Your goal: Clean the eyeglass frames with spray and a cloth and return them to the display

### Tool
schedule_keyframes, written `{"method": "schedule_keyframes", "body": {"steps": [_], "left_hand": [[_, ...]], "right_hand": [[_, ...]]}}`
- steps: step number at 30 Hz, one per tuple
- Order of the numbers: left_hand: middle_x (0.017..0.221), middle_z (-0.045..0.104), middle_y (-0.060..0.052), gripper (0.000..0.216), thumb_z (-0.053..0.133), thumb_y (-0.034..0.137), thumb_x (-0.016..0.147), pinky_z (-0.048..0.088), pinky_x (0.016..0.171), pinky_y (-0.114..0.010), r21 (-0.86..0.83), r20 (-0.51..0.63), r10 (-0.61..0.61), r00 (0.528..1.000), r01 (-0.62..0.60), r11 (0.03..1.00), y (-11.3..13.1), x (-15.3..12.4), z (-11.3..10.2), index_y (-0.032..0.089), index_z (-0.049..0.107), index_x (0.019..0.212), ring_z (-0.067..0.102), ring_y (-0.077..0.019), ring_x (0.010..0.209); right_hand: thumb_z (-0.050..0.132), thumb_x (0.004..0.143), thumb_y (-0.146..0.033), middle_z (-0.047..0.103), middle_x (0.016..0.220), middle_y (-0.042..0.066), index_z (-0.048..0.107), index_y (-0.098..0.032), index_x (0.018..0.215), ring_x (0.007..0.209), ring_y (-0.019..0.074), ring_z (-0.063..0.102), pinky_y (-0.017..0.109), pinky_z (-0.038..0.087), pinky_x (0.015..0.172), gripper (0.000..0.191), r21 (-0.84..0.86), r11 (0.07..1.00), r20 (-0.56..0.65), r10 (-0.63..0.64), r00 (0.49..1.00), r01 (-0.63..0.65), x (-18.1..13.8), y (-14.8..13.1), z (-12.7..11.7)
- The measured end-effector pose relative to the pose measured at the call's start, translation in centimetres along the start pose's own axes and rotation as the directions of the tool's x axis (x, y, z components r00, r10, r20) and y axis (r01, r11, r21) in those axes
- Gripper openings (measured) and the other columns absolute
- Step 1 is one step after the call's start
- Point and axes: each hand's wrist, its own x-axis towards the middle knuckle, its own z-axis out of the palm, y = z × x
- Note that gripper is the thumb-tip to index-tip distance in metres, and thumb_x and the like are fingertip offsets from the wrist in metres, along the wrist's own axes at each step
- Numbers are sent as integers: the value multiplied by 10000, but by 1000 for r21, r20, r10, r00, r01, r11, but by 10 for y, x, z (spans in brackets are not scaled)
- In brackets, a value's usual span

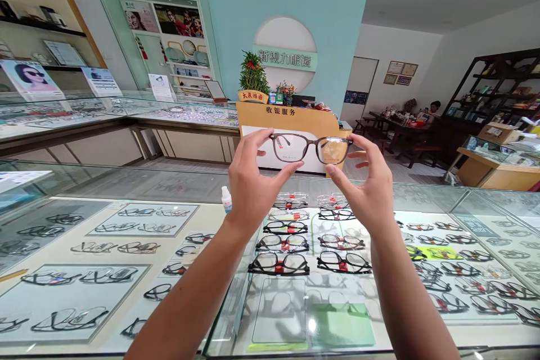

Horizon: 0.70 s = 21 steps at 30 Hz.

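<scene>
A pair of eyeglasses [313, 149] with a dark, brownish frame is held up level above the glass display case [291, 292]. My left hand [260, 174] grips its left side, thumb below the lens rim and fingers at the upper corner. On the other side my right hand [363, 174] pinches the right corner in the same way. Printed lettering shows on both lenses, and a small red mark appears by the left one. Below the hands, rows of black-framed glasses [279, 263] with red tags lie in the case.
A small white bottle [226, 199] stands left of my left wrist. More glasses [66, 278] lie on panels at left, and others [459, 268] at right. Beyond is a wooden counter [291, 115] with a potted plant [252, 76]. A person [434, 108] sits at a far table.
</scene>
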Motion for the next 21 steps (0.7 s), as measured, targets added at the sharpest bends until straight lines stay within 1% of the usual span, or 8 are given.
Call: {"method": "schedule_keyframes", "body": {"steps": [3, 6, 10, 13, 15, 17, 21], "left_hand": [[1305, 704, -118, 672, 898, 479, 800, 623, 931, -428, -22, 10, 18, 1000, -18, 1000, -1, 0, -1, 247, 604, 1358, 692, -288, 1200], [1330, 694, -123, 693, 903, 472, 796, 623, 952, -432, -46, 17, 46, 999, -45, 998, -1, -1, 0, 250, 595, 1376, 684, -289, 1222], [1364, 679, -130, 715, 904, 477, 793, 628, 960, -439, -57, 29, 53, 998, -52, 997, -1, -2, 0, 253, 582, 1391, 677, -297, 1246], [1369, 676, -127, 707, 902, 456, 801, 625, 968, -426, -86, 28, 75, 997, -72, 994, -2, -2, 0, 251, 583, 1398, 672, -291, 1255], [1376, 673, -126, 704, 896, 452, 809, 623, 972, -419, -101, 34, 82, 996, -79, 992, -2, -2, 0, 249, 580, 1405, 671, -288, 1259], [1382, 670, -127, 710, 889, 468, 814, 621, 978, -419, -101, 44, 79, 996, -74, 992, -3, -2, 1, 248, 575, 1412, 672, -291, 1260], [1390, 668, -125, 708, 885, 474, 817, 615, 999, -425, -124, 64, 62, 996, -54, 991, -3, -2, 1, 249, 577, 1413, 673, -295, 1265]], "right_hand": [[639, 989, -520, 691, 1426, 141, 624, -266, 1438, 1116, 267, 719, 428, 607, 852, 517, 163, 981, 28, 99, 995, -103, 4, 7, -4], [558, 1033, -534, 739, 1369, 126, 717, -255, 1341, 1115, 263, 729, 438, 611, 872, 445, 247, 953, 24, 177, 984, -177, 7, 14, -6], [583, 1020, -546, 783, 1284, 103, 766, -255, 1277, 1113, 263, 734, 457, 612, 910, 429, 293, 930, 23, 225, 974, -222, 9, 15, -7], [583, 1027, -524, 807, 1186, 90, 778, -249, 1262, 1097, 254, 734, 453, 610, 925, 411, 328, 912, 48, 244, 969, -246, 9, 11, -9], [587, 1028, -524, 809, 1159, 85, 784, -249, 1251, 1080, 249, 734, 447, 606, 927, 405, 376, 889, 72, 254, 964, -262, 8, 9, -10], [590, 1027, -532, 801, 1184, 83, 786, -261, 1252, 1073, 247, 731, 437, 600, 916, 403, 426, 858, 116, 264, 957, -289, 8, 8, -12], [586, 1032, -531, 764, 1307, 65, 783, -306, 1259, 1077, 241, 719, 428, 589, 906, 375, 494, 808, 185, 261, 947, -319, 8, 7, -13]]}}
